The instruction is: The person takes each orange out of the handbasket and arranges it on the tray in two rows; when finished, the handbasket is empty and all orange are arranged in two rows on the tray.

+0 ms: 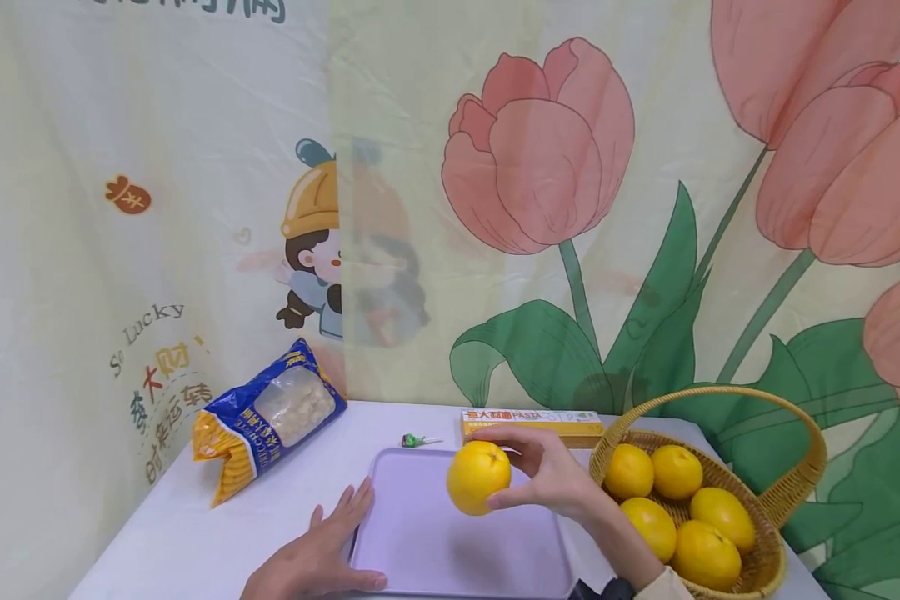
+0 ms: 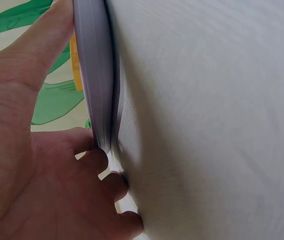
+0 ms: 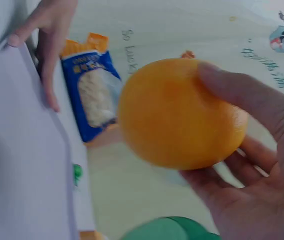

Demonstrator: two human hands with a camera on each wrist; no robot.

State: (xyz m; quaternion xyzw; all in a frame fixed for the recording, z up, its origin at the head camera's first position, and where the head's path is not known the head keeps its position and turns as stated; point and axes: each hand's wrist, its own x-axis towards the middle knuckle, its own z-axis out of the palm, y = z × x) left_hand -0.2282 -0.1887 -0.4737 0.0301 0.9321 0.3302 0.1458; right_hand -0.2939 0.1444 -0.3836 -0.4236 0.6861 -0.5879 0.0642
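Note:
In the head view my right hand (image 1: 543,475) grips an orange (image 1: 478,477) above the lilac tray (image 1: 420,533). The right wrist view shows this orange (image 3: 177,115) up close, with the thumb (image 3: 247,92) on one side and the fingers on the other. At the tray's left edge lies my left hand (image 1: 318,542), fingers spread and fairly straight, thumb at the near corner. Seen from the left wrist, the thumb runs along the tray's side wall (image 2: 94,65) and the fingertips (image 2: 129,222) rest at the white table surface.
A wicker basket (image 1: 772,500) of several oranges with a tall handle stands right of the tray. Behind the tray are a pasta box (image 1: 570,429) and a small lollipop (image 1: 412,440). A blue and orange bag (image 1: 277,417) leans at the back left, before a printed curtain (image 1: 390,100).

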